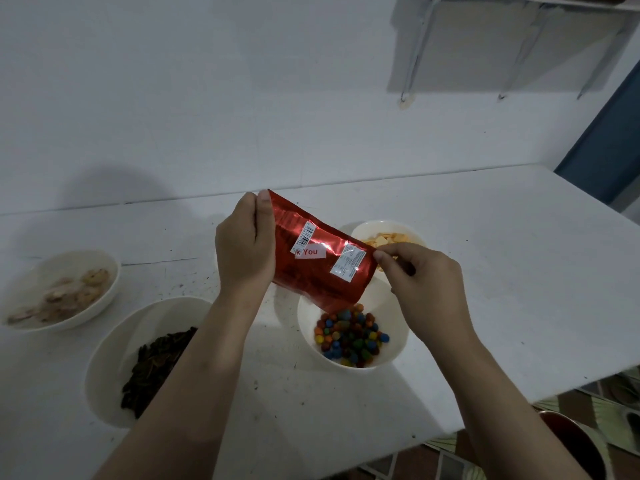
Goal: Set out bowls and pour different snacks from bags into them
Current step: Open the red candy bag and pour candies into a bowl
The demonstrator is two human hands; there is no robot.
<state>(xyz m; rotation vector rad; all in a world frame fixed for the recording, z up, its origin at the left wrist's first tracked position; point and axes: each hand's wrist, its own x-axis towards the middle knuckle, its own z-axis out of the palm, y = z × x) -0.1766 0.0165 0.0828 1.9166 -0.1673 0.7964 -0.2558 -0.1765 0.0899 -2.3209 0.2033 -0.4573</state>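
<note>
Red foil bag [320, 263] hangs tilted between both hands, its open mouth lowest, so the candies drop into the white bowl [398, 344] directly under the grip. Left hand [244, 251] clamps the raised sealed end; right hand [420, 277] pinches the side edge to steer.

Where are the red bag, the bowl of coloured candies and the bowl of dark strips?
red bag [322, 268]: head view, middle of its foil face.
bowl of coloured candies [398, 337]: head view, right inner wall.
bowl of dark strips [114, 351]: head view, left inner wall.
</note>
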